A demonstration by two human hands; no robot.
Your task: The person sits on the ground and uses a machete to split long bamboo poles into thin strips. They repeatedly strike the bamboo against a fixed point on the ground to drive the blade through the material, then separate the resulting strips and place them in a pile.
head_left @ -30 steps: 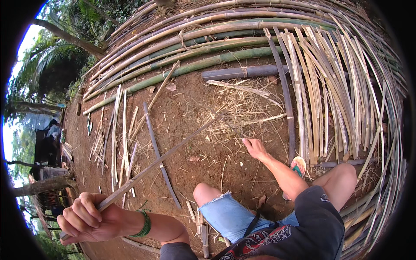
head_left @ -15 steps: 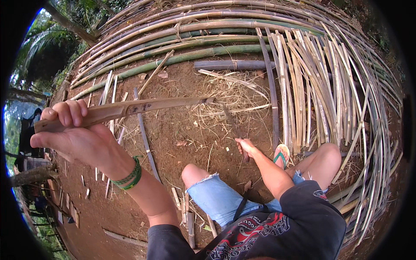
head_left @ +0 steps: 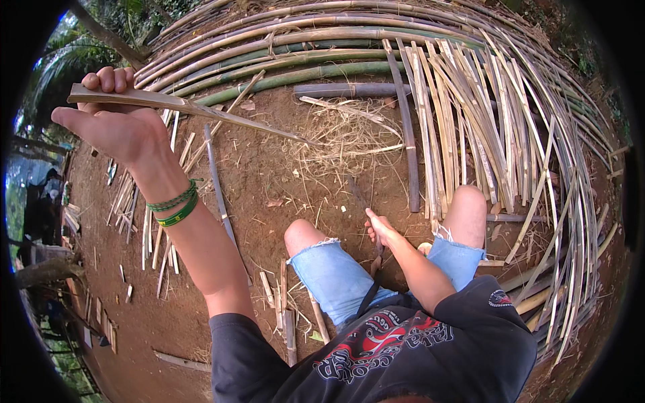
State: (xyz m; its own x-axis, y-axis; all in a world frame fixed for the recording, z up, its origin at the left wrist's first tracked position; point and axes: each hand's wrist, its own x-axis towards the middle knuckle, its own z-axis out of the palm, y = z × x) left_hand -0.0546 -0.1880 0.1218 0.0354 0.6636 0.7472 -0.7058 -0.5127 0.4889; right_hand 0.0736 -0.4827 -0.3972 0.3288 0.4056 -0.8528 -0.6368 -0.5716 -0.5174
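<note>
My left hand (head_left: 124, 133), with green bands at its wrist, is raised at the upper left. Its fingers wrap around one end of a split bamboo slat (head_left: 201, 109), whose far end slants down toward a heap of shavings (head_left: 353, 131). Low between my knees, my right hand (head_left: 379, 228) is closed on a long knife. The dark blade of the knife (head_left: 358, 193) points away from me toward the shavings, apart from the slat.
Split bamboo slats (head_left: 463, 127) lie in rows at the right, beside long thin strips (head_left: 578, 201). Bamboo poles (head_left: 322, 70) stretch across the back. A dark bamboo piece (head_left: 218, 185) and short offcuts (head_left: 289, 329) lie on the soil at the left and near my leg.
My left hand has risen, and the slat now slopes down more steeply and shows its narrow edge. My right knee has shifted inward, and my sandalled foot is mostly hidden.
</note>
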